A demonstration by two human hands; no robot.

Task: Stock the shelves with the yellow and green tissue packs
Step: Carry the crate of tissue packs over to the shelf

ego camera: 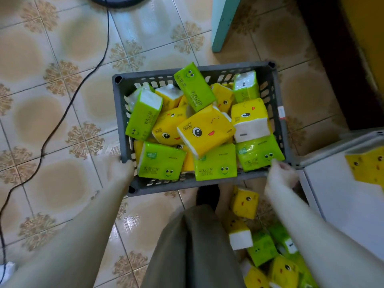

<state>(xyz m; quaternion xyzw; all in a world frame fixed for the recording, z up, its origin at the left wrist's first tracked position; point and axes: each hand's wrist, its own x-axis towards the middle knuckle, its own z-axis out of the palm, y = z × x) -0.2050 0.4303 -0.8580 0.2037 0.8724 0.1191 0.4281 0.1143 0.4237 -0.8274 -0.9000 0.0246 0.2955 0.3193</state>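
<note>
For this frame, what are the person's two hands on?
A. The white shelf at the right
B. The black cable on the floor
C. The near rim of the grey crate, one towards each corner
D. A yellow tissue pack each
C: the left hand and the right hand both grip the near rim of the grey crate, while the tissue packs lie loose inside it.

tiled floor (31, 69) | loose tissue packs (262, 250) | black cable (107, 28) | teal leg (223, 23)

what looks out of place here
Loose packs lie on the floor at lower right, outside the crate. Those in the crate are jumbled at all angles, not stacked.
</note>
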